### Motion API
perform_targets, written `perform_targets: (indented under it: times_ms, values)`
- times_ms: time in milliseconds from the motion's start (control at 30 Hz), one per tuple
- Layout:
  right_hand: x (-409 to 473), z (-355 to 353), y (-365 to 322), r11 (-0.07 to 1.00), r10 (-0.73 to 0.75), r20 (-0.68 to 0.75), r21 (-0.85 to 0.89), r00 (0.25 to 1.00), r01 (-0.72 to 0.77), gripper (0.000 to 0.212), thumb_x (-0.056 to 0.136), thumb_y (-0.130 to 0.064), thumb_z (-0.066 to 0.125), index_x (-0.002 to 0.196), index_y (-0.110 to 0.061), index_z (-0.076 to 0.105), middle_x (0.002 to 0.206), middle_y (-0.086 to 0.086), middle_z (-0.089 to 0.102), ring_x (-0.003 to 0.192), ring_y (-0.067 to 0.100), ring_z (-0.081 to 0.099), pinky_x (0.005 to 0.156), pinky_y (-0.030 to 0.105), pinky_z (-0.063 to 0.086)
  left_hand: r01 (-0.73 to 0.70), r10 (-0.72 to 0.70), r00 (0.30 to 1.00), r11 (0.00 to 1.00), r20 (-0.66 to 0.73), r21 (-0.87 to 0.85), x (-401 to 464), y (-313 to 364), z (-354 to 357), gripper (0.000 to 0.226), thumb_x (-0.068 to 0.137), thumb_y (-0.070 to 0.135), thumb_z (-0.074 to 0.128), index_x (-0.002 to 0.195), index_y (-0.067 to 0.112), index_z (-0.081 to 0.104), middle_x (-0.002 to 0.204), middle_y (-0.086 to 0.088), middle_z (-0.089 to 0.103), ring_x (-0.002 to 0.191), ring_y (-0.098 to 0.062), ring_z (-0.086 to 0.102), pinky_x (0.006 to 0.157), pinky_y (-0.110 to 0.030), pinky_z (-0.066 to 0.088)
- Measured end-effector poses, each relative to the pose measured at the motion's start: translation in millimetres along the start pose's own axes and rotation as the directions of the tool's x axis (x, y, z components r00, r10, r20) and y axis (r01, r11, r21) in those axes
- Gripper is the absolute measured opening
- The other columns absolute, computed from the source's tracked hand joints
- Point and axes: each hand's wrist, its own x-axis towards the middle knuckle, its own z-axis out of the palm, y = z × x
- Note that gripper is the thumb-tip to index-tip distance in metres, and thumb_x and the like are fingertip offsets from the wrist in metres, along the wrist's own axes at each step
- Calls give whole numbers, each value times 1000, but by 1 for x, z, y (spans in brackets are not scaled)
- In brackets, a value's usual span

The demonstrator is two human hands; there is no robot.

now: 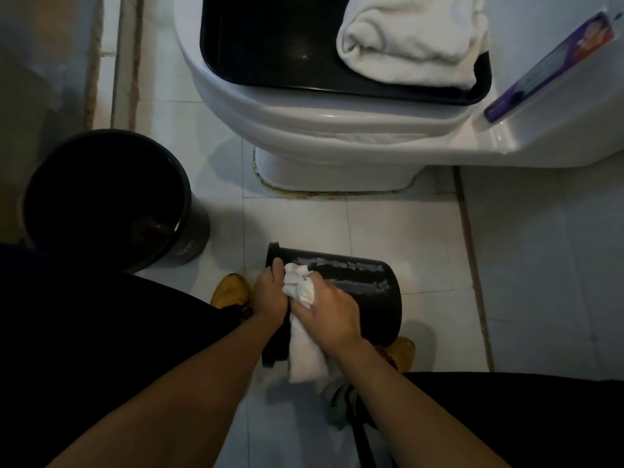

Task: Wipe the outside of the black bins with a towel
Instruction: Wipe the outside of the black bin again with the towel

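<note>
Head view
Small black bin (358, 282): lies on its side on the white tiled floor (523, 265), rim to the left, base to the right; pale wet streaks run along its upper wall.
Left hand (270, 295): fingers curled over the bin's rim at the left end, gripping it.
Right hand (331, 309): presses a crumpled white towel (300, 288) against the bin's side, fingers bent around the cloth; the towel's loose end hangs down toward the person.
Large black bin (111, 194): stands upright at the left, mouth open, apart from the small bin, close to the left wall.
Toilet (304, 130): beyond the small bin, its base edged with a stained seal; a strip of bare tile separates it from the bin.
Black tray (270, 45): rests on the toilet's closed lid, holding a folded white towel (412, 38) at its right.
Purple packet (547, 72): lies on the cistern at the right.
Yellow shoes (233, 292): one just left of the left hand, the other under the bin's base.
Open room: wide bare tile to the right of the small bin.
</note>
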Motion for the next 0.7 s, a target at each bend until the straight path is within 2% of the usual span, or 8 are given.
perform_targets:
  times_ms: [133, 233, 267, 400, 500, 533, 600, 700]
  values:
    - [10, -7, 10, 989, 128, 76, -81, 989, -122, 42, 92, -49, 57, 125, -24, 52, 108, 1, 68, 95, 19, 65, 82, 33, 52, 46, -44, 998, 998, -50, 32, 5, -2, 1, 48, 104, 36, 34, 73, 6, 57, 75, -13, 61, 77, -29, 60, 71, -39, 53]
    - [20, -16, 11, 923, 386, -3, 17, 923, -385, 41, 90, -50, 60, 122, -24, 57, 106, 2, 69, 96, 22, 66, 83, 36, 54, 62, -58, 993, 997, -99, 42, 7, 0, 5, 55, 103, 40, 33, 83, -1, 64, 82, -17, 66, 79, -31, 64, 73, -40, 56]
    - [23, -13, 3, 912, 407, -4, 54, 913, -406, 38, 90, -49, 62, 119, -25, 58, 105, 1, 69, 96, 21, 66, 84, 37, 55, 46, -41, 994, 998, -103, 45, 9, 0, 5, 55, 103, 38, 33, 81, -3, 63, 82, -18, 66, 79, -32, 64, 72, -37, 54]
    - [19, 5, -15, 853, 290, 208, 387, 934, -351, 29, 90, -42, 64, 113, -24, 63, 104, -1, 69, 98, 17, 66, 92, 38, 54, 16, -21, 997, 998, -68, -66, 10, -2, -1, 39, 103, 16, 38, 80, -7, 60, 78, -18, 57, 77, -28, 56, 68, -25, 42]
    - [28, -8, 3, 906, 331, 166, 220, 929, -362, 34, 88, -47, 64, 114, -25, 61, 102, 0, 68, 93, 19, 65, 86, 37, 54, 75, -87, 989, 992, -119, -104, 8, 1, 0, 40, 103, 24, 37, 73, 8, 58, 80, -16, 59, 77, -24, 56, 73, -32, 46]
    - [31, -12, 7, 899, 396, 101, 160, 913, -407, 35, 88, -46, 64, 114, -23, 62, 101, 2, 69, 92, 21, 66, 83, 36, 54, 99, -110, 987, 991, -119, -93, 8, 4, 2, 39, 103, 28, 36, 78, 8, 59, 83, -16, 61, 79, -25, 58, 76, -33, 48]
    - [36, -15, 2, 855, 491, 15, 186, 871, -485, 34, 88, -44, 64, 113, -20, 64, 104, 5, 70, 95, 24, 66, 82, 33, 52, 105, -115, 986, 991, -122, -82, 9, 7, 3, 41, 104, 29, 35, 90, 2, 62, 90, -18, 63, 84, -27, 59, 79, -31, 47]
    - [34, -5, -21, 892, 368, 117, 237, 923, -385, 28, 90, -38, 64, 113, -21, 64, 99, -1, 68, 91, 16, 63, 80, 30, 50, 77, -83, 990, 996, -112, -55, 15, -1, -1, 42, 104, 22, 37, 94, -10, 63, 95, -28, 63, 91, -35, 61, 81, -36, 45]
